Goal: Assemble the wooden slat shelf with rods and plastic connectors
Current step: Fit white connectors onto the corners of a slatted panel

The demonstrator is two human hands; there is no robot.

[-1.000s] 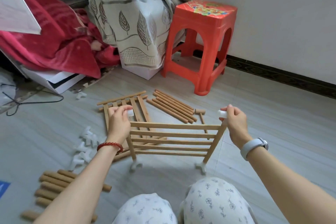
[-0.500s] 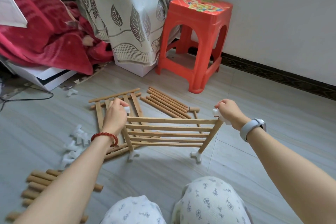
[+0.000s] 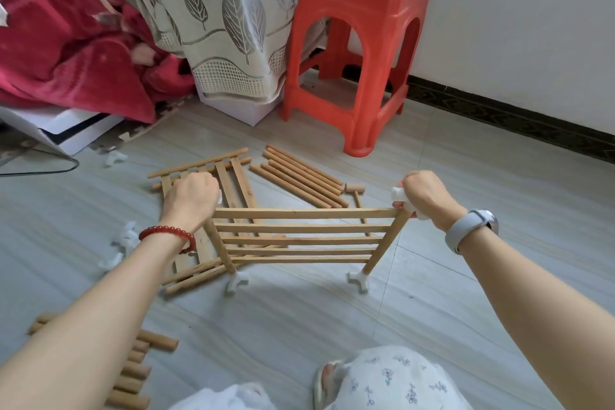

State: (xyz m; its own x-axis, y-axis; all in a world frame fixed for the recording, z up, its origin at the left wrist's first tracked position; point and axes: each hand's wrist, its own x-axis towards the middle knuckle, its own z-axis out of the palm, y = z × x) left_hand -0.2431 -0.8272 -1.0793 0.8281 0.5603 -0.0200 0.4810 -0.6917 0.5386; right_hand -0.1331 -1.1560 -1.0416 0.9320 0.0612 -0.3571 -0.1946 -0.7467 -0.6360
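Fingers of both hands curl around white plastic connectors: left hand (image 3: pixel 189 199), right hand (image 3: pixel 427 195). I reckon the slat shelf (image 3: pixel 296 236) is light, rigid, best held at its end rods.

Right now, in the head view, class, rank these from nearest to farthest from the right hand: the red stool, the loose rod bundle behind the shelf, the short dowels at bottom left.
From the right hand:
1. Loose rod bundle, just to its left on the floor.
2. Red stool, beyond it by the wall.
3. Short dowels, across at the bottom left.
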